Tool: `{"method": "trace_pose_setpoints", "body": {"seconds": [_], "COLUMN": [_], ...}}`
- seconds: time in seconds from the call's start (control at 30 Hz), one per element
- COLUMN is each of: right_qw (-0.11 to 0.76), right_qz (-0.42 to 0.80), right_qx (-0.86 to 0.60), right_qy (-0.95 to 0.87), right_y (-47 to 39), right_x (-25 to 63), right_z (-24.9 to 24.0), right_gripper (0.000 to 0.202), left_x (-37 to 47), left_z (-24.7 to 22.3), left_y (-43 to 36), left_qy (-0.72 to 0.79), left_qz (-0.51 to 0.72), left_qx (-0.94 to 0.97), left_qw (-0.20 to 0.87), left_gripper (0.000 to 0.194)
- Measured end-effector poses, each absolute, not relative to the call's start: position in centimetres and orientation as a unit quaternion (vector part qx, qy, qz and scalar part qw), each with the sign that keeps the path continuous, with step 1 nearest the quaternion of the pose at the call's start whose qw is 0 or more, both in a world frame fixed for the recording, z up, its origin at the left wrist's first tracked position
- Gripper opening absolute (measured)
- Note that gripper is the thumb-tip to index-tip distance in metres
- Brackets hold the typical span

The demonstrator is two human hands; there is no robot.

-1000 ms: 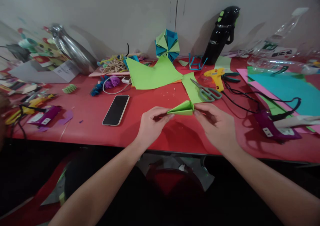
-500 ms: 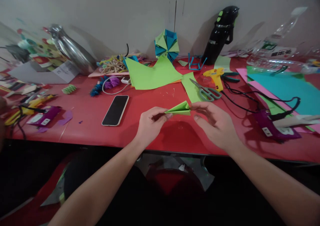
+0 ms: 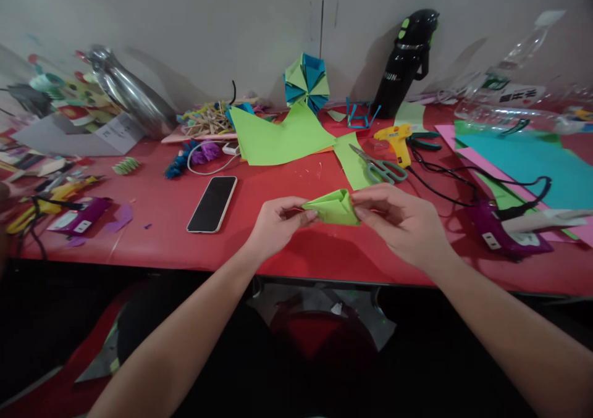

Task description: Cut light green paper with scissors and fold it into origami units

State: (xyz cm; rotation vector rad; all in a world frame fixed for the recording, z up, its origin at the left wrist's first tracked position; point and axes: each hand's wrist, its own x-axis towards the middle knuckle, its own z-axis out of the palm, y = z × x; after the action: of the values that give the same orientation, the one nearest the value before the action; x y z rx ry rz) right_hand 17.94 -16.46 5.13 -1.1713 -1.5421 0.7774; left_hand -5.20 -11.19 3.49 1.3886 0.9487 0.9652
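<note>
A small folded green paper is held above the red table, near its front edge. My left hand pinches its pointed left end between thumb and fingers. At the paper's right end, the thumb and fingertips of my right hand are closed on the edge. The paper shows a fold opening along its top. Behind it lie large green sheets, and scissors rest on a green strip just beyond my right hand.
A phone lies left of my hands. A yellow glue gun with a black cable, a black bottle, a blue-green paper ball and a steel flask stand or lie farther back. Purple power strips are at the right and left.
The folded paper has tilted, showing more of its front face. My right thumb and fingers have closed on its right end. My left hand keeps its pinch.
</note>
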Motion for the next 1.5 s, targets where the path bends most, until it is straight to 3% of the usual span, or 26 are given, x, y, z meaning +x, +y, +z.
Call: {"method": "trace_pose_setpoints", "body": {"seconds": [0.1, 0.23, 0.43, 0.67, 1.07, 1.23, 1.4, 1.5], "right_qw": [0.497, 0.423, 0.333, 0.347, 0.341, 0.337, 0.338, 0.341], "right_qz": [0.351, 0.43, 0.413, 0.455, 0.422, 0.476, 0.533, 0.552], "right_qx": [-0.482, -0.502, -0.517, -0.5, -0.517, -0.507, -0.481, -0.466], "right_qy": [-0.631, -0.62, -0.672, -0.65, -0.662, -0.634, -0.609, -0.602], "right_y": [-16.4, -16.1, -15.9, -15.9, -16.1, -16.0, -15.9, -15.9], "right_x": [18.1, 18.7, 19.3, 18.8, 18.6, 18.6, 18.7, 18.8], "right_z": [5.6, 5.7, 5.9, 5.8, 5.3, 5.4, 5.2, 5.1], "right_gripper": [0.021, 0.026, 0.025, 0.033, 0.026, 0.023, 0.015, 0.026], "left_x": [-5.7, -6.1, -6.3, -6.3, -6.1, -6.1, -6.1, -6.1], "left_z": [3.6, 3.6, 3.6, 4.2, 4.6, 4.5, 4.4, 4.3], "left_y": [-10.7, -10.2, -10.0, -10.2, -10.6, -10.8, -10.8, -10.7], "left_qy": [0.386, 0.389, 0.38, 0.367, 0.356, 0.35, 0.361, 0.368], "left_qz": [0.387, 0.368, 0.349, 0.305, 0.289, 0.27, 0.259, 0.28], "left_qx": [0.598, 0.614, 0.625, 0.644, 0.674, 0.694, 0.696, 0.686], "left_qw": [0.587, 0.58, 0.585, 0.598, 0.579, 0.568, 0.564, 0.561], "left_gripper": [0.023, 0.024, 0.024, 0.03, 0.035, 0.039, 0.031, 0.027]}}
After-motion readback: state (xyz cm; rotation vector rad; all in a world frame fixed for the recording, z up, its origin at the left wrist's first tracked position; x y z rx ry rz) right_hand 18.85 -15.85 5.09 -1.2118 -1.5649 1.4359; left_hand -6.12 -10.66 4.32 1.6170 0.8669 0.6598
